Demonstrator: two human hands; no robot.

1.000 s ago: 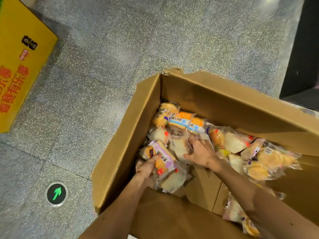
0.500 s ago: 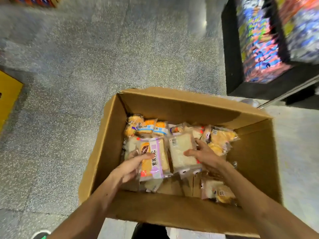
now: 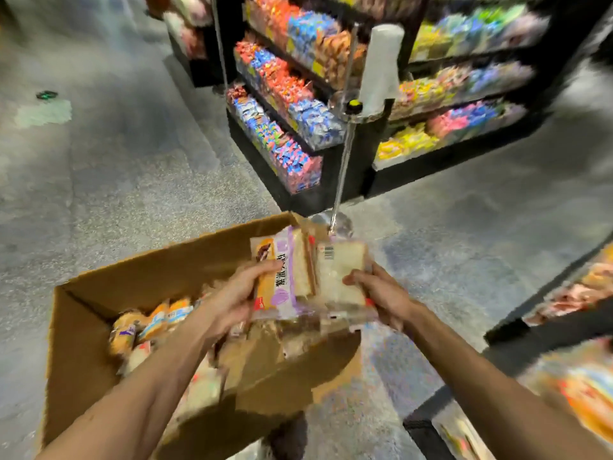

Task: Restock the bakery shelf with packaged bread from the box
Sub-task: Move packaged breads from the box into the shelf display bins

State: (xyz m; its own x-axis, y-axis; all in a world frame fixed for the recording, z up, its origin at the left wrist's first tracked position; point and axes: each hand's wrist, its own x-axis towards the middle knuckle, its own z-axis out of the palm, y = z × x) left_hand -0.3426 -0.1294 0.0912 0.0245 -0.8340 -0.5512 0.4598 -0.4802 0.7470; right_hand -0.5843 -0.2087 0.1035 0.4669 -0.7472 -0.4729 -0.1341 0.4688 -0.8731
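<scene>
The person is holding two bread packs in the air, side by side and touching, above the far right part of the cardboard box [image 3: 83,346]. The left hand [image 3: 232,302] is gripping the purple-labelled pack [image 3: 283,280], with the thumb lying across its front and the other fingers curled behind it. The right hand [image 3: 384,293] is grasping the clear pack of white slices [image 3: 338,277], with its fingers wrapped round the right edge. The box is standing open on the speckled floor [image 3: 116,177], and more bread packs [image 3: 149,323] are lying inside it, blurred. Behind the box, dark shelves [image 3: 335,167] are carrying colourful snack bags. A low shelf [image 3: 547,330] is showing at the right edge, its goods too blurred to name.
</scene>
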